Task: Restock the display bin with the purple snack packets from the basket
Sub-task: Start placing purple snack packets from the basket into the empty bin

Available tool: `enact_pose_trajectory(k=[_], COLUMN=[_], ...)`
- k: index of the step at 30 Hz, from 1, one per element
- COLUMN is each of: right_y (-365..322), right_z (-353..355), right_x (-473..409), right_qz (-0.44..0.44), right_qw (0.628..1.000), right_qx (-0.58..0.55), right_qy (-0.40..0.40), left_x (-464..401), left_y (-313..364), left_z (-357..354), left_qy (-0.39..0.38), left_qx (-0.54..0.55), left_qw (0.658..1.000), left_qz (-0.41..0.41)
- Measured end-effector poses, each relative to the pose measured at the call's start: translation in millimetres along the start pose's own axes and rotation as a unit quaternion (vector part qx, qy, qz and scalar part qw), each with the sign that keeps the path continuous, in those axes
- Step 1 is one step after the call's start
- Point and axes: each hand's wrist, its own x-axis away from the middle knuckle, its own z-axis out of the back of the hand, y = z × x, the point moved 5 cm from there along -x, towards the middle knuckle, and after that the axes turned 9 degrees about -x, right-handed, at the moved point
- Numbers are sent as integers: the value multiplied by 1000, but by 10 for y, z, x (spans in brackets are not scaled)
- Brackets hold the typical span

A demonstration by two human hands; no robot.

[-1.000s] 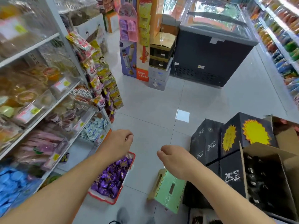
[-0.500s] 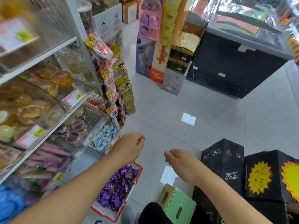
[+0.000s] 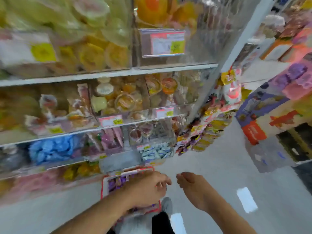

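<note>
Red-rimmed basket [image 3: 102,188] holds purple packets [image 3: 116,182]; blue packets [image 3: 50,149] fill a shelf bin.

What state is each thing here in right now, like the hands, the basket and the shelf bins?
left hand: over the basket, fingers loosely curled, holding nothing visible
right hand: loosely curled, empty
red basket: on the floor, holding purple packets
shelf bins: stocked; picture blurred

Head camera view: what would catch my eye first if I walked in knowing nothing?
Probably the tall shelves on the left, packed with clear bins of yellow, orange and blue sweets. Low in the middle, a red basket of purple snack packets sits on the floor at their foot. Two bare arms reach in from below: the left hand over the basket, the right hand beside it, both seemingly holding nothing.
</note>
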Motion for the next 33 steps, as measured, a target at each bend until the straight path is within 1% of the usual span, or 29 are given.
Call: enact_pose_trajectory(k=[3,6,8,11,17,20,23,26,29,33], right_y=[-3,-10,3,88,641,1131,1541,1848,2133,2383], right_z=[-252,-564,-803,-1237,-2386,-3034,-3650,-4133,-4510,-4827], right_x=[-320,-462,-559,-733,-1447,-2008,-2606,-3192,-3735,-4265], right_qz=[30,61,83,89,85,79,98,147,197,236], right_qw=[992,980,969,958,944,943,929,918,903,884], right_qx=[77,129,162,193,229,246,287,312,343,372], right_qy=[-90,-141,-164,-194,-223,-210,-214,-193,-167,-160], left_x=[156,316,388,462,346,120,-168,-458,-743,-1051], left_y=[-252,-573,-780,-1129,-2003,-2704,-3468,-4109,-4629,-5132], left_z=[-225,-428,-556,-857,-1996,-2578,-3050,-3473,-3853,-4209], left_qy=[60,124,145,139,111,119,136,150,141,150], left_qx=[26,44,73,106,112,105,76,57,33,-43], left_qw=[993,971,959,950,959,956,952,959,966,971], left_qz=[102,202,231,259,235,247,262,235,213,180])
